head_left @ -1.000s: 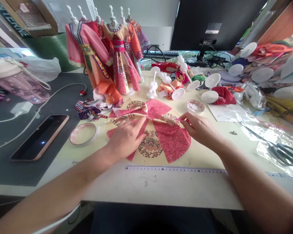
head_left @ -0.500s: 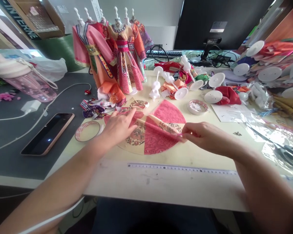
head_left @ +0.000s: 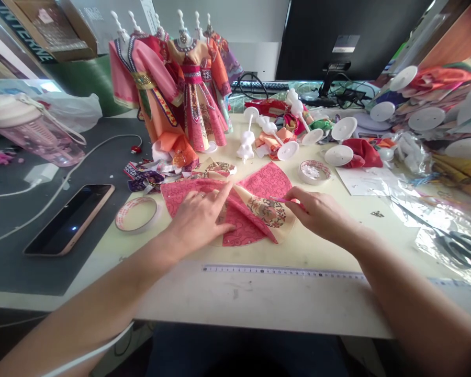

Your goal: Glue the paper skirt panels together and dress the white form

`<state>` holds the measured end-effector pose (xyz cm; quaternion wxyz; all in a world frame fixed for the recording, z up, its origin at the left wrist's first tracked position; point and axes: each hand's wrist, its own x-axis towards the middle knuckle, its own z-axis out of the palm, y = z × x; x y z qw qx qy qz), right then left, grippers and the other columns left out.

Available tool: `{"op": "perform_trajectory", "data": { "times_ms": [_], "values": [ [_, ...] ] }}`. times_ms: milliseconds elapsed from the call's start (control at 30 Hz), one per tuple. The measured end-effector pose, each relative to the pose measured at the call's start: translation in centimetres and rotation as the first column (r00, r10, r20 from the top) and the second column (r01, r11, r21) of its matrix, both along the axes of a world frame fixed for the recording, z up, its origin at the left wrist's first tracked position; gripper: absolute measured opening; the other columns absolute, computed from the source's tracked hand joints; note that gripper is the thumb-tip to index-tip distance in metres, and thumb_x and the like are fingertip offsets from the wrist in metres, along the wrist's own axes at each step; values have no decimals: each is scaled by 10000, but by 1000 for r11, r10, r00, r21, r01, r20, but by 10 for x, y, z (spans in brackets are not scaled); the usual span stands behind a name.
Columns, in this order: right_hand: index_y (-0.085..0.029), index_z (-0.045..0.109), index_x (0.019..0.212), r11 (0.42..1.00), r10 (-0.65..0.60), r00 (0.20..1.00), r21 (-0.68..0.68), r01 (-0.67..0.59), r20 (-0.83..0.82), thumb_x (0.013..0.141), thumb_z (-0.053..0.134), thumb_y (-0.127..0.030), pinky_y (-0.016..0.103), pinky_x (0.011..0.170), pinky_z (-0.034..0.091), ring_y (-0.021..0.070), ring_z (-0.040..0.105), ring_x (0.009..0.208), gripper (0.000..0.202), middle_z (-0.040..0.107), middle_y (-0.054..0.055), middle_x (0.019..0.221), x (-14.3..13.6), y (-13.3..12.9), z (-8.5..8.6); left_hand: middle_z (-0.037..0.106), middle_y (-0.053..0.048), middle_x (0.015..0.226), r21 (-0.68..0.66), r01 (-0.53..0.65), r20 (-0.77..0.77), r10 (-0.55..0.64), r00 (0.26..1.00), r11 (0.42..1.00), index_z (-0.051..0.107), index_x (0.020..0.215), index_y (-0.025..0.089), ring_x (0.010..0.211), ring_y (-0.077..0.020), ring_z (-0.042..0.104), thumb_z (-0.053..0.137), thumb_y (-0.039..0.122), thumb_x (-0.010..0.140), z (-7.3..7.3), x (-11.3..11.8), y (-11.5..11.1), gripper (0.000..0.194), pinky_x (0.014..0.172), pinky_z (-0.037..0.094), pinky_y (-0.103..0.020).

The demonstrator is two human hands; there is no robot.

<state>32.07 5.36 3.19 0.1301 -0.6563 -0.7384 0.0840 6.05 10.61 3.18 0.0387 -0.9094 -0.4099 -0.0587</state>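
A round piece of panelled cloth [head_left: 241,230], pink alternating with cream floral, lies on the table with a raised fold across its middle. My left hand [head_left: 196,217] rests on its left half, open, index finger stretched toward the centre and thumb apart. At the right side of the cloth, my right hand [head_left: 320,212] is closed on a slim pink tool [head_left: 280,199]. The tool's tip lies over the cream floral panel; its exact kind is too small to make out. My fingers hide part of the cloth's left side.
A ruler [head_left: 262,270] lies near the front edge. Tape rolls [head_left: 121,214] flank the cloth, one holding small white bits. A phone [head_left: 70,220] is at left, scissors [head_left: 455,246] at right. Behind stand dressed doll forms [head_left: 188,94] and white stands [head_left: 288,151].
My right hand has moved left and slightly up over the cloth with the pink tool. The left hand has shifted right and down. The fold now lies differently, showing more cream floral cloth.
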Motion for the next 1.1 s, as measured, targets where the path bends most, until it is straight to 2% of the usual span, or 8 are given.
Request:
{"op": "perform_trajectory", "data": {
  "times_ms": [200, 300, 400, 567, 767, 933, 1033, 1100],
  "values": [
    [-206, 576, 797, 999, 20, 997, -51, -16, 78, 885, 410, -353, 279, 508, 307, 142, 490, 534, 239, 613, 43, 652, 10, -4, 9, 654, -77, 1086, -222, 44, -54, -57, 997, 974, 98, 1471, 237, 996, -261, 594, 562, 283, 829, 13, -25, 15, 794, 949, 358, -436],
    [-217, 559, 761, 998, -4, 995, -66, 11, 102, 869, 438, -355, 277, 498, 301, 138, 475, 525, 213, 590, 20, 614, 15, -6, 16, 587, -67, 1230, -200, 73, -42, -83, 996, 977, 103, 1471, 250, 1171, -261, 503, 502, 192, 836, 17, -36, 24, 752, 1046, 260, -450],
    [-217, 555, 826, 994, -87, 992, 72, 81, 90, 875, 431, -344, 280, 505, 309, 140, 467, 528, 185, 578, 13, 607, 13, -7, 17, 492, -86, 1346, -144, 62, -16, -65, 998, 988, 116, 1469, 244, 1255, -279, 421, 506, 223, 843, 19, -36, 26, 738, 1042, 277, -435],
    [-215, 541, 863, 998, 6, 997, 56, -10, 73, 900, 408, -368, 274, 493, 302, 135, 455, 516, 206, 553, 5, 588, 2, -7, 9, 622, -99, 1142, -173, 11, -14, -14, 1000, 985, 92, 1473, 225, 1062, -295, 562, 595, 413, 802, 15, -26, 21, 860, 951, 363, -441],
    [-220, 547, 798, 995, 37, 998, -91, -33, 50, 907, 404, -381, 274, 472, 298, 138, 475, 518, 242, 574, 15, 602, -1, -9, 11, 668, -67, 1004, -152, 15, -1, -15, 1000, 988, 118, 1470, 225, 954, -257, 606, 618, 289, 788, 10, -30, 26, 848, 962, 358, -447],
    [-234, 569, 843, 995, 67, 998, -74, -66, 10, 899, 428, -391, 282, 498, 320, 144, 492, 539, 219, 582, 3, 607, 0, -9, 11, 631, -73, 1153, -145, 18, 249, 19, 968, 989, 363, 1387, 235, 1059, -238, 574, 553, 267, 842, 10, -28, 31, 578, 954, 409, -408],
    [-232, 560, 842, 996, 69, 997, -60, -70, -23, 902, 429, -396, 284, 512, 335, 140, 493, 536, 218, 580, -3, 609, 1, -9, 7, 624, -67, 1183, -335, 68, 509, 120, 852, 940, 505, 1267, 212, 1017, -183, 599, 512, 267, 876, 12, -23, 28, 395, 913, 470, -353],
    [-232, 550, 841, 997, 62, 994, -35, -65, -85, 905, 434, -393, 279, 524, 354, 133, 498, 545, 209, 587, -6, 633, -1, -9, 6, 620, -89, 1197, -493, 183, 643, 214, 736, 851, 551, 1195, 165, 1020, -172, 605, 509, 267, 882, 14, -20, 23, 331, 896, 495, -336]
  ]
}}
